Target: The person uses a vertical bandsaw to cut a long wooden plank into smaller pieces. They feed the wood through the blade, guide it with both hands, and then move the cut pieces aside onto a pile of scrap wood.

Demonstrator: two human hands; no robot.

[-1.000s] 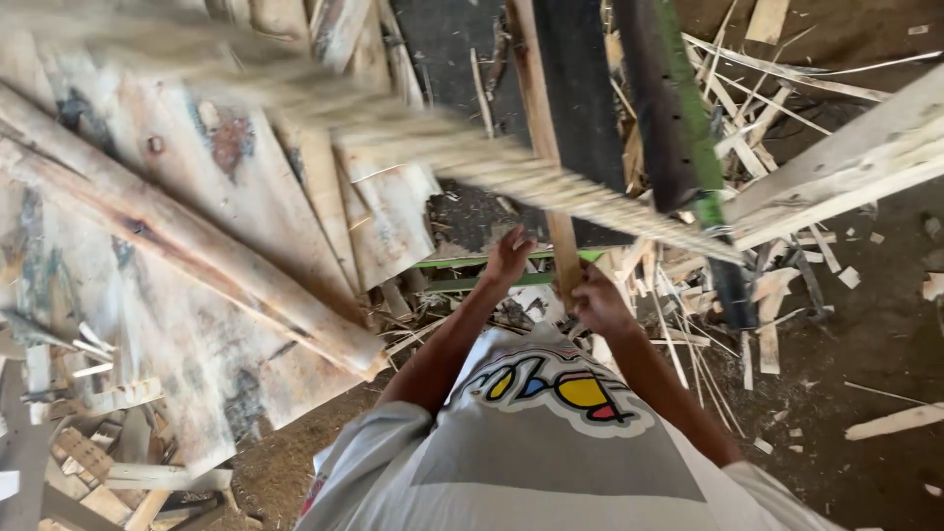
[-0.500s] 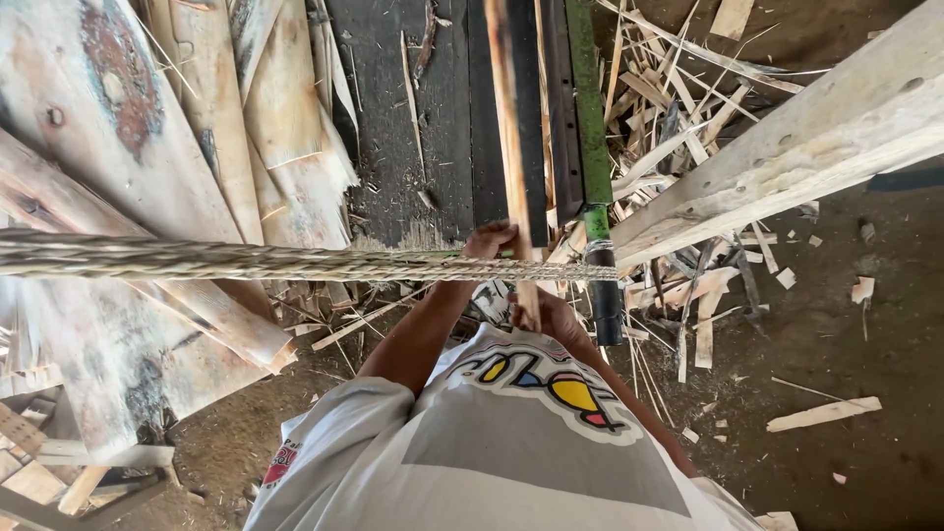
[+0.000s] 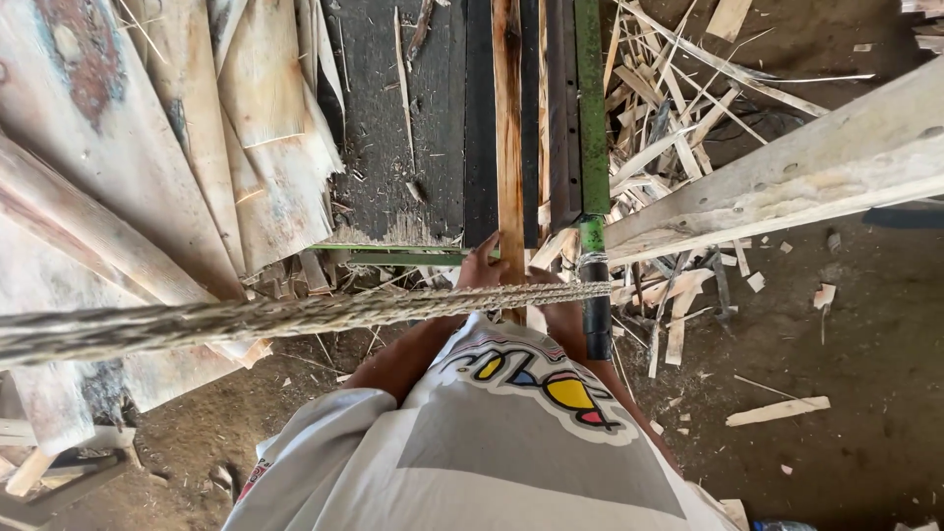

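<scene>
Your left hand point(image 3: 482, 265) has its fingers curled around the near end of the long wood strip point(image 3: 508, 128), holding it. Your right hand point(image 3: 562, 313) is mostly hidden behind the rope point(image 3: 295, 315), so you cannot tell how its fingers sit. The strip lies flat on the dark machine table point(image 3: 393, 128), running away from you, just beside the green rail point(image 3: 590, 108). Thin wood sheets point(image 3: 147, 147) are piled on your left. Wood scraps point(image 3: 678, 167) lie on the dirt at your right.

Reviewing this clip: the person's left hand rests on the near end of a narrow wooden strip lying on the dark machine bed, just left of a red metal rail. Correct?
Not quite: the rail is green, not red, as the head view shows. The left hand does rest on the near end of the narrow wooden strip on the dark machine bed.
</scene>
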